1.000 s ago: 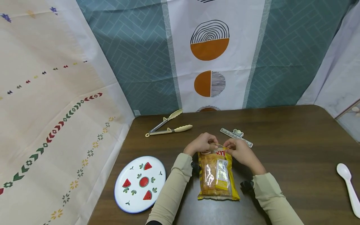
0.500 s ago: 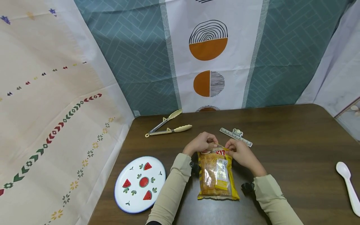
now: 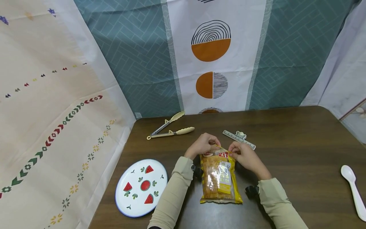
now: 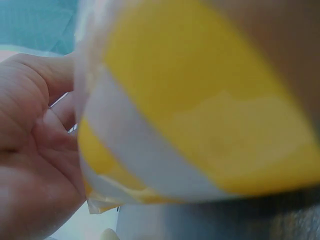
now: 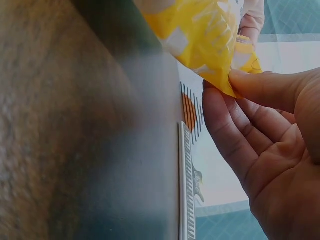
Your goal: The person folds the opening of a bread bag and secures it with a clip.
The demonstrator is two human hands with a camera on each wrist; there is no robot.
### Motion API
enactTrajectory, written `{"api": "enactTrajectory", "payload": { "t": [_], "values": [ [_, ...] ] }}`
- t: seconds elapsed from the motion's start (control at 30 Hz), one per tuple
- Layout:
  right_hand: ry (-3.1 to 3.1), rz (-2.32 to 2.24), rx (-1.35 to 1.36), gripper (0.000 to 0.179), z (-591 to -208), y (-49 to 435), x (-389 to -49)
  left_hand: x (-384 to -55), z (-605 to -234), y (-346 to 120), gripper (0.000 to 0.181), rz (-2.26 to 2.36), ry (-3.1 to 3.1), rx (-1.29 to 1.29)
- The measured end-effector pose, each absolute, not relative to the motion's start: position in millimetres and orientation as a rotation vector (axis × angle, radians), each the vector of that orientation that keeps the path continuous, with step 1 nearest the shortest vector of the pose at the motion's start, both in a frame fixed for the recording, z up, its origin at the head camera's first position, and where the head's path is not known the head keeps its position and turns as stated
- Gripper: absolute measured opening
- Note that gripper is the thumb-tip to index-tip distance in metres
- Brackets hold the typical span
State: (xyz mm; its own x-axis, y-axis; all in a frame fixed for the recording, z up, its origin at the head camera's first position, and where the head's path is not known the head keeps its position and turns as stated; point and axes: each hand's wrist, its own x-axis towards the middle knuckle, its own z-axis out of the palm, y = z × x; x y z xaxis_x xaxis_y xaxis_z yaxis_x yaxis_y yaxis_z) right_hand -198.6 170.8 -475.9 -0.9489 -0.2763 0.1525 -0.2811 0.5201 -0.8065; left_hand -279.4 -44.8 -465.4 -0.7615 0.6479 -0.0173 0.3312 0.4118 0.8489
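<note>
A yellow and clear plastic bag of bread (image 3: 211, 181) lies on the table in the head view, a white and yellow label on its front. At its top edge, my left hand (image 3: 202, 145) pinches the left side. My right hand (image 3: 243, 154) pinches the top right corner, a short way from the left. Thumb and index finger of the right hand (image 5: 270, 135) grip the yellow corner of the bag (image 5: 205, 40) in the right wrist view. Seen from the left wrist, the bag (image 4: 175, 100) hides the fingertips of the left hand (image 4: 35, 145).
An oval plate (image 3: 141, 203) with watermelon prints is at the left. Spread tongs (image 3: 171, 132) lie at the back left, and a long clip (image 3: 239, 138) just behind the right hand. A white spoon (image 3: 354, 192) rests at the far right. Patterned cloths hang behind.
Both hands keep hold of the bag's top edge. The left hand has shifted slightly left and up, and a yellow strip of the edge now shows between the hands.
</note>
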Motion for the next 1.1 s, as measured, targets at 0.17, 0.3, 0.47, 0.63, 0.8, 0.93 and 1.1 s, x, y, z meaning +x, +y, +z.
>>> {"api": "enactTrajectory", "payload": {
  "t": [0.17, 0.3, 0.47, 0.63, 0.8, 0.93, 1.1],
  "values": [
    [-2.731, 1.476, 0.499, 0.01, -474.5, 171.4, -197.2, -279.4, -465.1, -43.6, 0.01, 1.294, 2.327, 0.832],
    [-2.737, 1.488, 0.501, 0.011, -474.2, 171.8, -197.4, -280.2, -465.6, -44.0, 0.011, 1.311, 2.307, 0.82],
    [-2.751, 1.477, 0.496, 0.016, -475.8, 171.7, -197.6, -280.3, -465.0, -46.7, 0.011, 1.28, 2.299, 0.852],
    [-2.749, 1.465, 0.518, 0.017, -476.4, 170.7, -196.7, -279.4, -466.0, -49.5, 0.014, 1.27, 2.282, 0.853],
    [-2.736, 1.455, 0.54, 0.016, -476.1, 168.9, -196.2, -277.8, -465.4, -51.7, 0.016, 1.29, 2.273, 0.846],
    [-2.727, 1.447, 0.537, 0.015, -475.6, 169.0, -196.4, -278.4, -464.6, -52.4, 0.016, 1.288, 2.281, 0.862],
    [-2.736, 1.442, 0.517, 0.014, -473.8, 169.2, -196.9, -279.4, -461.9, -53.5, 0.014, 1.284, 2.279, 0.865]
  ]
}}
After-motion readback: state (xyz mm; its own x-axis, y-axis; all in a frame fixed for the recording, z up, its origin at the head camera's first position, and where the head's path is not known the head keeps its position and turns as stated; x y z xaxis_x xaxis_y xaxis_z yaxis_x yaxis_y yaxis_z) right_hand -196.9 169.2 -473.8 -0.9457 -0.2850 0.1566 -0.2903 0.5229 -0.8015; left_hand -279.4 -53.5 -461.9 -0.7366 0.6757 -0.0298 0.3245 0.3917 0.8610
